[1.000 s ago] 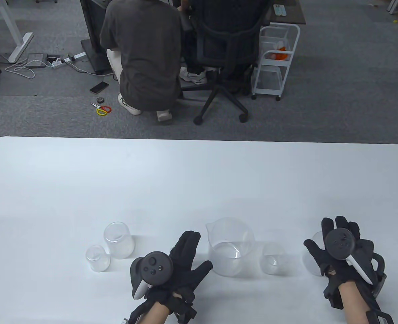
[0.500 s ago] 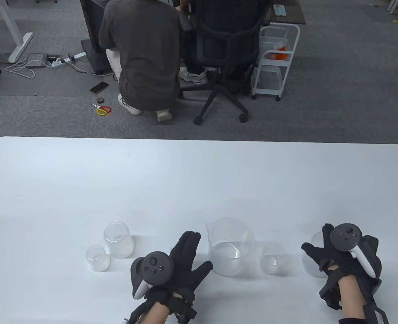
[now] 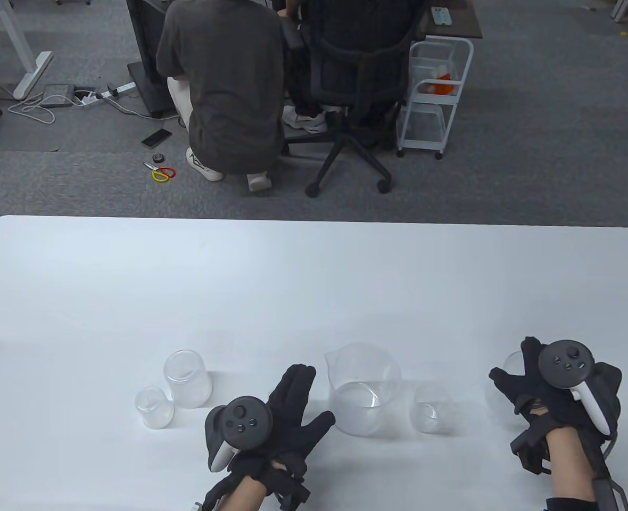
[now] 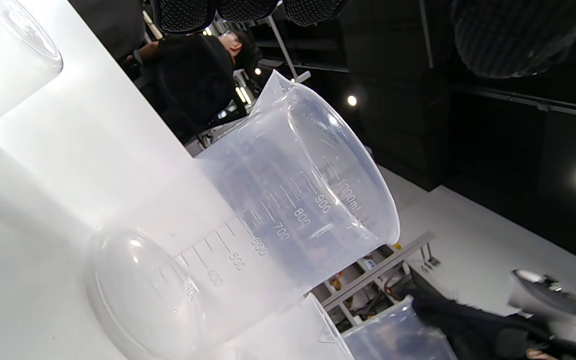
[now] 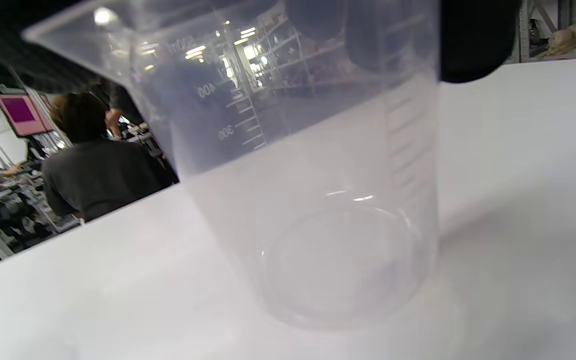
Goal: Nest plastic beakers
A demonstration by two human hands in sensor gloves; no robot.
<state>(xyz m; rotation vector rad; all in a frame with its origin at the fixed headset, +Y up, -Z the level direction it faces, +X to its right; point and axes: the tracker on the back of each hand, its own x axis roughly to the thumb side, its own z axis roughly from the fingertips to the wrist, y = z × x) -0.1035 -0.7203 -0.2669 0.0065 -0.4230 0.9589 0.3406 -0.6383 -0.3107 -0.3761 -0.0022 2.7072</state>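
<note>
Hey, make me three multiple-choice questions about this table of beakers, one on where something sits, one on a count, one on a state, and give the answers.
1. Where does the largest clear plastic beaker stand?
A. just right of the left hand
B. at the table's far edge
C. left of every other beaker

2. How many clear plastic beakers are on the white table?
A. three
B. five
C. seven

3. What is the right hand doing?
A. lying flat on the table
B. gripping the rightmost clear beaker
C. holding scissors

Answers: 1 A, it stands beside that hand's thumb; 2 B, two left, three right; 3 B, gloved fingers wrap its rim in the right wrist view.
</note>
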